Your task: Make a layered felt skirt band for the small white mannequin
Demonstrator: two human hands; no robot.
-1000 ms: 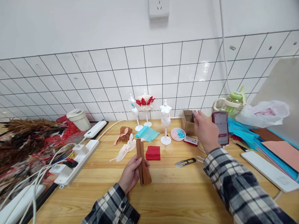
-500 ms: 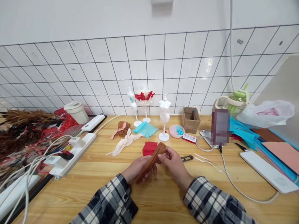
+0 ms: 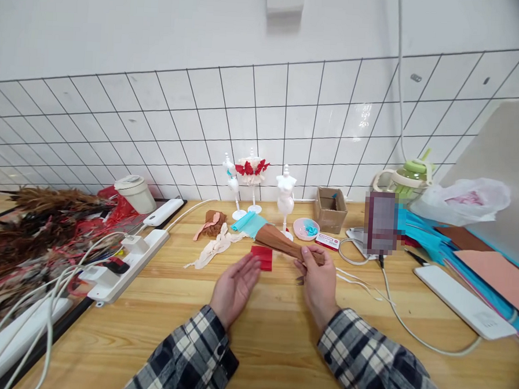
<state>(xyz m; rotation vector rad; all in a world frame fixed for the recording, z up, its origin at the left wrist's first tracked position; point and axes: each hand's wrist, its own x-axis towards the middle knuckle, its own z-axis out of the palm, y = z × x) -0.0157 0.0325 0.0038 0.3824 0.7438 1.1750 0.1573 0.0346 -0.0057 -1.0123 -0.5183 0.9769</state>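
My right hand (image 3: pixel 321 287) pinches one end of a strip of brown crepe paper (image 3: pixel 278 240). The strip is gathered at my fingers and fans out to the left, its wide end in front of a light blue crepe piece (image 3: pixel 249 223). My left hand (image 3: pixel 236 289) is open, palm turned inward, just short of a folded red piece (image 3: pixel 262 258) on the table. Behind the brown strip stands a small white mannequin (image 3: pixel 285 196), its base partly hidden. Dark scissors-like metal (image 3: pixel 299 280) shows under my right hand, mostly covered.
Two more mannequins (image 3: pixel 251 169) stand at the back, one dressed in cream and red. Cream scraps (image 3: pixel 215 249), a pink dish (image 3: pixel 301 228) and a cardboard box (image 3: pixel 330 210) lie around. A power strip (image 3: pixel 129 266) is left; a cabled phone (image 3: pixel 382 224) and power bank (image 3: pixel 463 301) are right.
My left hand has let go of the brown crepe paper and opened. The strip, earlier held in both hands, now extends leftward from my right hand, spread at its far end.
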